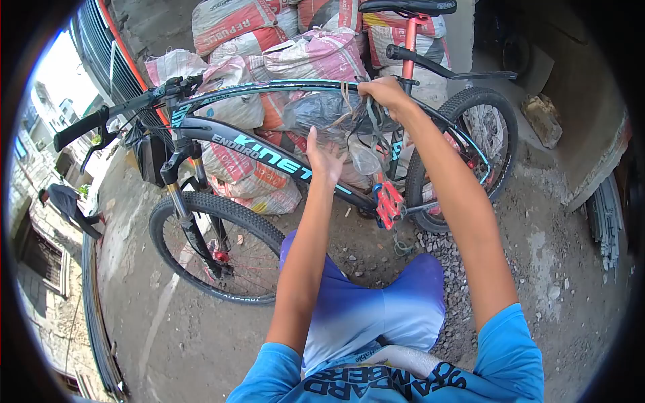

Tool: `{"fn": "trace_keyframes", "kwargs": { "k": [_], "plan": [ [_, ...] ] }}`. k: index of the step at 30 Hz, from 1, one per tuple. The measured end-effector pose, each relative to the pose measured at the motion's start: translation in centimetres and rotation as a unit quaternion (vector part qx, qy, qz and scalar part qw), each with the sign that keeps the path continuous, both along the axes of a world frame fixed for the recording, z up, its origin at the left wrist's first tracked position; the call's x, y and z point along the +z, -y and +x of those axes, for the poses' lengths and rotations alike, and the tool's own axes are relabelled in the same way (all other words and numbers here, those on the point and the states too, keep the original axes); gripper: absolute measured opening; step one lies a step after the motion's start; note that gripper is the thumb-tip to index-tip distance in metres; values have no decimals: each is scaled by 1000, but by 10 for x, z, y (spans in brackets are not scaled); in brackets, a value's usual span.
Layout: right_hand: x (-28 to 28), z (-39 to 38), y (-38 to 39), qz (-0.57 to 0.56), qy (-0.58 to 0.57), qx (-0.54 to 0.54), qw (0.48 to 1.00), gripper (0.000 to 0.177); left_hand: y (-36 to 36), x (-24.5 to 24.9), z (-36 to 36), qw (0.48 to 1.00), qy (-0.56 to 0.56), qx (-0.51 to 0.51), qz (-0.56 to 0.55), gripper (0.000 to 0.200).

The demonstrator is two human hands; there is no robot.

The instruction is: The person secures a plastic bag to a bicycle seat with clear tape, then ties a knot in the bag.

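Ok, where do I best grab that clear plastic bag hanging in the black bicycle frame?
Take the clear plastic bag by its bunched top, from your near side; it hangs slack from tan straps in the right hand, so the open left hand may cup underneath.

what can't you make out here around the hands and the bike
Head view, right hand: its fingers cover where the straps meet the top tube.
Head view, plastic bag: contents too blurred, lower part behind the left hand.
Head view, rear wheel: hub hidden by the right forearm.
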State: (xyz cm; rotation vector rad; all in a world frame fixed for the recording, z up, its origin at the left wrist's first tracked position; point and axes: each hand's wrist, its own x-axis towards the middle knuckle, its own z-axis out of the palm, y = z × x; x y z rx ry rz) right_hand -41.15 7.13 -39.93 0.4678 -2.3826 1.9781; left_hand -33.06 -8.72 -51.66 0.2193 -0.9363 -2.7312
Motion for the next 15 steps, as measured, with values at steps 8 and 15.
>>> {"fn": "trace_keyframes", "kwargs": {
  "k": [8, 15],
  "plan": [
    [-17, 130, -161, -333, -56, 245, 909, 18, 22, -7, 12, 991, -43, -79, -97, 102],
    [-85, 221, -331, -485, -86, 175, 853, 18, -2, -29, 54, 883, -52, 119, -452, 46]
  ]
}}
